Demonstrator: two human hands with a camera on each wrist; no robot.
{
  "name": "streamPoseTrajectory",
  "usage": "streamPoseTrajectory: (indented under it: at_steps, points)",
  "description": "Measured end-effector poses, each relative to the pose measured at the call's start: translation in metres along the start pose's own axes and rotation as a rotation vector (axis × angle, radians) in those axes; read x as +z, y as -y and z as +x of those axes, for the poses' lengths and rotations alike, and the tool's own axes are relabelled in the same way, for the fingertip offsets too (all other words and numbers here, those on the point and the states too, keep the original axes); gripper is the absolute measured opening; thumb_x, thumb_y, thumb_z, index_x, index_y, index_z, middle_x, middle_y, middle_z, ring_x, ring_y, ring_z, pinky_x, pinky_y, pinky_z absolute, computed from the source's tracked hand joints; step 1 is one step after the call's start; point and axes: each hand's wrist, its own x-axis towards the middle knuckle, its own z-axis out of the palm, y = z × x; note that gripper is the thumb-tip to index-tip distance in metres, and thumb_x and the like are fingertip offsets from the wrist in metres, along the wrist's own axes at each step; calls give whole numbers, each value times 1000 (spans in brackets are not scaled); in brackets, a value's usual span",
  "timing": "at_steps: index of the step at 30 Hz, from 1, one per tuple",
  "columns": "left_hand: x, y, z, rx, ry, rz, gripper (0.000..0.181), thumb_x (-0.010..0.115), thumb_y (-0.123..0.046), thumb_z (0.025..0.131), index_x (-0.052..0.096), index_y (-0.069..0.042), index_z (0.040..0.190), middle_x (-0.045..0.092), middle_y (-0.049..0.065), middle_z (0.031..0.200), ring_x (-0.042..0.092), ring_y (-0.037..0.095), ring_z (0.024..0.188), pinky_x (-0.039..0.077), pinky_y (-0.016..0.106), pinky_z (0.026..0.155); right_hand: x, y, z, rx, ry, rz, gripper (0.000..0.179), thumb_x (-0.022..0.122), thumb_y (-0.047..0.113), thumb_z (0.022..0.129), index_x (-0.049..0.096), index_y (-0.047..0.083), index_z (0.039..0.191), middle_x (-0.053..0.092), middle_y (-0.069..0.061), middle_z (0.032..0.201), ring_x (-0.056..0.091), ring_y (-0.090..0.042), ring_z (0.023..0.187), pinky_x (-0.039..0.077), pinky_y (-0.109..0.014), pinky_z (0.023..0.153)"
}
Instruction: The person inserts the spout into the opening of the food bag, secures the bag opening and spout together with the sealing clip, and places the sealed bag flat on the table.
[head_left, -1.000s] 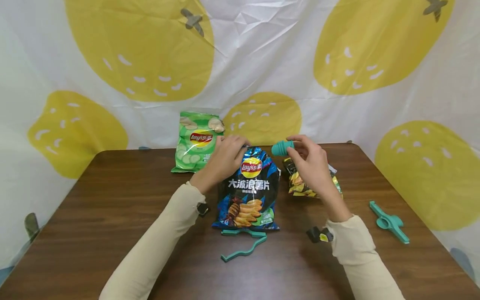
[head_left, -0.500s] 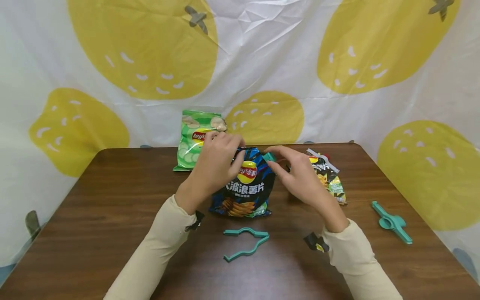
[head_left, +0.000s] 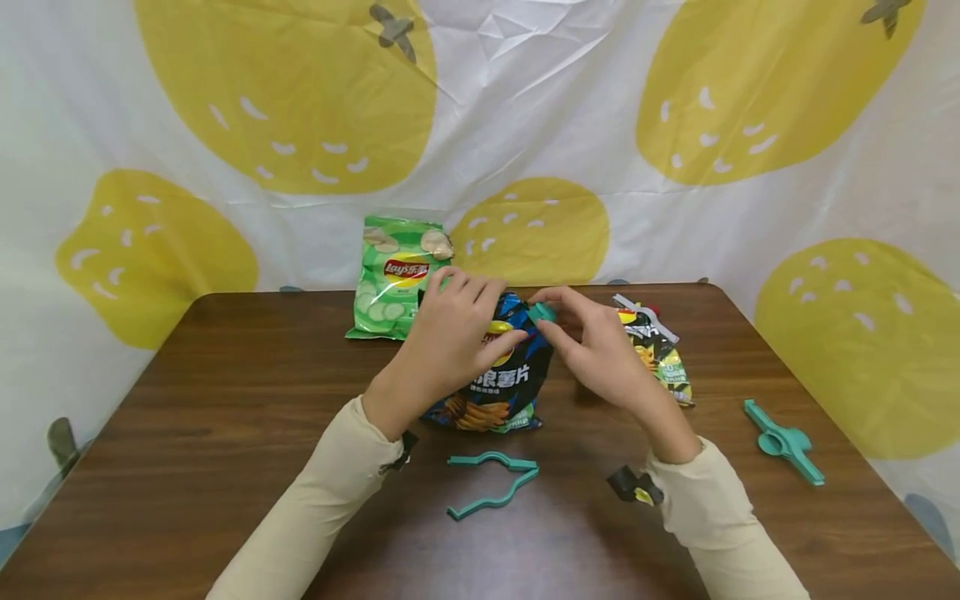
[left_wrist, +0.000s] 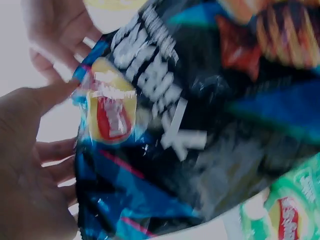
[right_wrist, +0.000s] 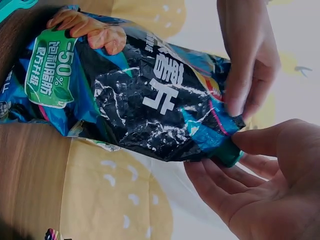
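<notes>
A black and blue Lay's chip bag (head_left: 495, 412) stands upright on the table in the head view. My left hand (head_left: 453, 337) grips its top edge, thumb in front and fingers behind, as the left wrist view (left_wrist: 30, 130) also shows. At the bag's top right corner, my right hand (head_left: 592, 346) pinches a small teal ribbed cap (head_left: 542, 313). In the right wrist view the teal cap (right_wrist: 227, 152) sits against the bag's corner between thumb and fingers, partly hidden. Whether the corner is inside it, I cannot tell.
An unfolded teal bag clip (head_left: 495, 483) lies in front of the bag. Another teal clip (head_left: 783, 442) with a round middle lies far right. A green chip bag (head_left: 390, 283) stands behind left; a smaller black-yellow bag (head_left: 660, 358) with a pale clip (head_left: 645, 317) is behind right.
My right hand has brought the teal cap left onto the bag's top corner. The bag has shifted slightly back, away from the unfolded clip. My left thumb has moved right across its front.
</notes>
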Motion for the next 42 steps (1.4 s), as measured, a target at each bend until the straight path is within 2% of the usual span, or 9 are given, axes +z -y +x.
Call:
streamPoseTrajectory:
  at_steps: [5, 13, 20, 28, 36, 39, 42]
  points:
    - [7, 0, -1, -1, -17, -19, 30, 75, -32, 90, 65, -8, 105, 70, 6, 102, 62, 26, 99, 36, 52, 103, 2, 0, 1, 11, 4, 21, 25, 63, 10, 99, 61, 9, 123, 69, -10, 105, 71, -22, 98, 57, -40, 82]
    - [15, 3, -2, 7, -62, -52, 14, 74, -19, 91, 63, -11, 94, 69, 2, 89, 59, 24, 88, 37, 53, 97, 5, -3, 1, 8, 22, 30, 25, 67, 13, 96, 61, 9, 120, 69, -13, 110, 69, -26, 104, 55, -42, 90]
    - [18, 1, -1, 14, -99, -52, 11, 72, -17, 92, 63, -11, 90, 69, 1, 85, 59, 22, 82, 38, 52, 94, 9, -4, 0, -18, -15, 7, 23, 69, 13, 94, 66, 12, 117, 70, -6, 96, 72, -19, 91, 58, -36, 79]
    - [19, 2, -1, 35, -121, -70, 13, 72, -14, 92, 61, -11, 87, 66, 0, 82, 57, 21, 80, 38, 51, 93, 7, -3, 1, -12, -35, -2, 24, 73, 14, 92, 70, 13, 115, 72, -5, 95, 72, -16, 84, 57, -32, 69]
    - [19, 1, -2, 48, -122, -105, 12, 70, -12, 93, 60, -11, 87, 64, 0, 82, 56, 21, 79, 37, 51, 92, 9, -6, 0, 18, 9, 38, 26, 73, 21, 92, 70, 17, 117, 73, -3, 103, 72, -14, 88, 56, -31, 73]
    - [19, 1, -2, 31, -132, -108, 12, 70, -12, 93, 60, -11, 86, 64, 0, 81, 56, 20, 78, 38, 51, 92, 12, -6, -1, 7, -5, 18, 26, 74, 21, 91, 70, 19, 117, 72, 0, 100, 72, -12, 86, 56, -32, 71]
    - [19, 1, -2, 19, -144, -102, 12, 70, -11, 93, 60, -11, 85, 63, 1, 80, 56, 21, 76, 39, 51, 91, 16, -6, 0, -38, -36, -25, 27, 76, 19, 89, 71, 15, 115, 72, -1, 94, 72, -12, 80, 57, -31, 68]
